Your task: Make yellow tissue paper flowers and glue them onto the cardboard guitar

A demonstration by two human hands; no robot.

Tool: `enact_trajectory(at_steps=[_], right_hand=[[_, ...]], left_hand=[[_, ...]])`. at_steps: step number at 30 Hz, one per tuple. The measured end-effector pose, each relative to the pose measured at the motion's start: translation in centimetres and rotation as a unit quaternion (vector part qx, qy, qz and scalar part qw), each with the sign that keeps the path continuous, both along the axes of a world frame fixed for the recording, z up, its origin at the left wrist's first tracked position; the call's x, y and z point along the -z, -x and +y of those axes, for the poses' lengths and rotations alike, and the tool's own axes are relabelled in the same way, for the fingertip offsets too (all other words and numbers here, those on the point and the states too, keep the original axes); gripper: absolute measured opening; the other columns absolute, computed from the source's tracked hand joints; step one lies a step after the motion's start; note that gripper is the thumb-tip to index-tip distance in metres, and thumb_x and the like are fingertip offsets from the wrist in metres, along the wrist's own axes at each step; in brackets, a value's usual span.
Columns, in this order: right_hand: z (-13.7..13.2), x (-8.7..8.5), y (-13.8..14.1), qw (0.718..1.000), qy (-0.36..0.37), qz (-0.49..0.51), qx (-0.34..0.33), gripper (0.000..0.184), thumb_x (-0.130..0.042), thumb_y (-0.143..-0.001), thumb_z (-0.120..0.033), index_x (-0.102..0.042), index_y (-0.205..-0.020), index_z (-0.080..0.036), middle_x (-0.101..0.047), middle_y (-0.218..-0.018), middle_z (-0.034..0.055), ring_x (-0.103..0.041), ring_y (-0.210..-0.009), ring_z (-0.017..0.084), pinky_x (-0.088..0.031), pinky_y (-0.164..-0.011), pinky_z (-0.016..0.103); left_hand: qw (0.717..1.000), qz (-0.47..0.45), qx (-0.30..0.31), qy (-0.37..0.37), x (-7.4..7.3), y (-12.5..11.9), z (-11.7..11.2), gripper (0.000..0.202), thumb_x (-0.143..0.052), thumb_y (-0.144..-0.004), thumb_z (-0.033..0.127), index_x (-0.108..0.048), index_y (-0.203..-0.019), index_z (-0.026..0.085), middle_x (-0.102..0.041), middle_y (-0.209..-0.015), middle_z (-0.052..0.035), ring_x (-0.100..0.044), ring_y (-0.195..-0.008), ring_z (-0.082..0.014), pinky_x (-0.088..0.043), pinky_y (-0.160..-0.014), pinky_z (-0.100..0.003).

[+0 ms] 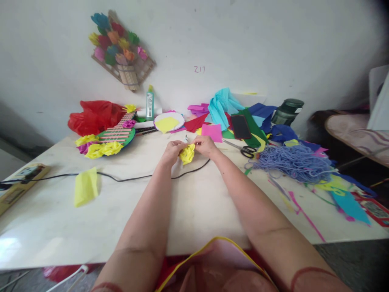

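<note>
Both my hands meet over the middle of the table, around a crumpled yellow paper flower. The fingers of my left hand pinch its left side. My right hand grips its upper right edge between thumb and fingers. Just behind the flower a small whitish tip shows, perhaps of a glue gun; most of it is hidden by my hands. A black cord runs across the table from the left and passes beneath my left wrist.
A power strip and a yellow paper sheet lie left. Behind them rests a flower-trimmed stick craft. Scissors, a phone, blue yarn and coloured paper lie right. A green bottle stands by the wall.
</note>
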State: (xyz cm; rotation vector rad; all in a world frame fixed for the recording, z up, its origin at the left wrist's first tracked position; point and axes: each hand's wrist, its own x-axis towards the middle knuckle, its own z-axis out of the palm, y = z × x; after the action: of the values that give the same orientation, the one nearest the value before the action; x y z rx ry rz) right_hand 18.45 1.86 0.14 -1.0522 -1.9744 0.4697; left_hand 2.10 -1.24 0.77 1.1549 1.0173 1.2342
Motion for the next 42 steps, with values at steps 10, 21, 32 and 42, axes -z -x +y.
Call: enact_trajectory(at_steps=[10,21,32,42], right_hand=[[-0.5,0.0,-0.2,0.995,-0.081,-0.044,-0.044,0.021,-0.057,-0.073,-0.008,-0.076,-0.071,-0.019,-0.068,-0.074,0.0036,-0.062,-0.071,0.014,-0.043,-0.064,0.024],[-1.2,-0.5,0.3,0.997,-0.057,-0.048,0.014,0.016,-0.061,-0.071,-0.012,-0.073,-0.066,-0.021,-0.069,-0.075,0.0014,-0.059,-0.069,0.013,-0.039,-0.059,0.022],[-0.2,-0.1,-0.4,0.998,-0.017,-0.004,-0.068,0.018,-0.061,-0.072,-0.009,-0.076,-0.071,-0.018,-0.067,-0.071,0.0012,-0.059,-0.068,0.012,-0.043,-0.064,0.022],[-0.5,-1.0,-1.1,0.995,0.002,-0.055,-0.089,0.021,-0.058,-0.077,-0.011,-0.077,-0.076,-0.019,-0.065,-0.067,-0.0008,-0.057,-0.064,0.011,-0.040,-0.062,0.021]], left_hand=[[1.000,0.008,-0.006,0.013,0.1,0.2,0.0,0.029,-0.078,-0.050,0.033,-0.055,-0.048,0.015,-0.047,-0.043,0.0020,-0.039,-0.041,-0.0073,-0.024,-0.044,-0.023],[1.000,0.019,-0.009,-0.010,0.2,0.2,0.1,0.027,-0.079,-0.053,0.030,-0.058,-0.050,0.014,-0.050,-0.043,0.0003,-0.038,-0.041,-0.0075,-0.023,-0.044,-0.025],[1.000,0.008,0.002,-0.009,0.3,0.2,-0.1,0.028,-0.080,-0.049,0.031,-0.058,-0.052,0.014,-0.052,-0.045,-0.0005,-0.041,-0.041,-0.0085,-0.026,-0.044,-0.025],[1.000,0.002,0.000,-0.010,0.1,0.2,-0.2,0.021,-0.076,-0.049,0.028,-0.060,-0.051,0.015,-0.051,-0.044,-0.0005,-0.040,-0.043,-0.0084,-0.024,-0.045,-0.024]])
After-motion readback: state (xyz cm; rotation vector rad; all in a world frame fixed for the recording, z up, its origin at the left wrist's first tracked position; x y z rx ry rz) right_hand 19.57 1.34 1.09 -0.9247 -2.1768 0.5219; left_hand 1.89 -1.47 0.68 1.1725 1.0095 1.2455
